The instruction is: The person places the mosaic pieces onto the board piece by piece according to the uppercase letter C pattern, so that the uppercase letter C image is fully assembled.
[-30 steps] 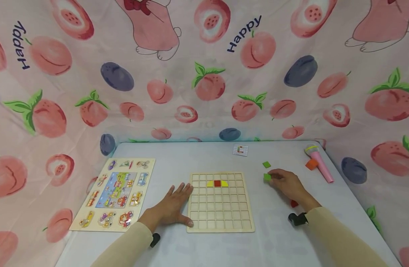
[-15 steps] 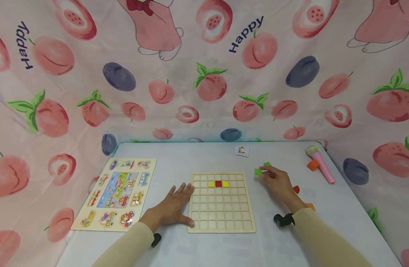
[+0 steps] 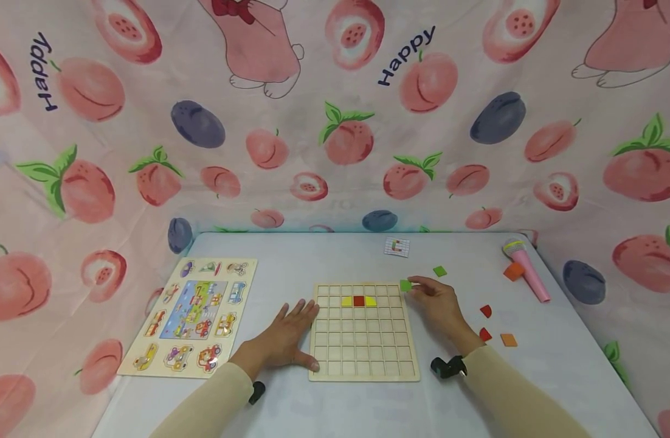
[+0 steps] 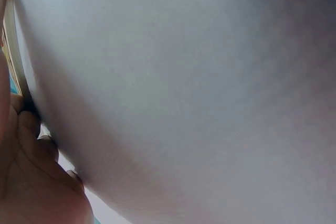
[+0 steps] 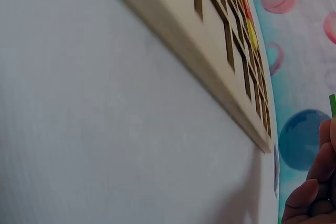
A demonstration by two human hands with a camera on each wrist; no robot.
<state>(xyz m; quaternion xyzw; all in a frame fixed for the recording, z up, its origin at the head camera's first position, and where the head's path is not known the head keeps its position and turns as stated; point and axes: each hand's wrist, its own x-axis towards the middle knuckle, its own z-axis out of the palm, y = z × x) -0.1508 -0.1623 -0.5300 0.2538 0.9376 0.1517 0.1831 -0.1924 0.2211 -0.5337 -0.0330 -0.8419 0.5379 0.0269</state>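
A wooden grid board [image 3: 362, 344] lies on the table, with a red square tile [image 3: 359, 301] between two yellow pieces [image 3: 347, 302] in its second row. My left hand [image 3: 283, 337] rests flat with spread fingers, its fingertips and thumb at the board's left edge. Between thumb and fingers my right hand [image 3: 436, 307] pinches a green square tile [image 3: 405, 285] at the board's upper right corner. In the right wrist view only a sliver of the green tile [image 5: 333, 105] shows above the fingers. The left wrist view has mostly tabletop and part of the left hand [image 4: 42, 182].
Right of the board lie another green tile [image 3: 440, 271], two red pieces [image 3: 486, 311] and an orange tile [image 3: 508, 340]. A second orange piece [image 3: 514, 271] touches a pink toy microphone [image 3: 531, 274]. A small pattern card [image 3: 397, 247] is at the back; a picture puzzle board [image 3: 189, 316] lies left.
My right hand has moved left with the green tile, from beside the other green tile to the board's upper right corner. The left hand stays at the board's edge.
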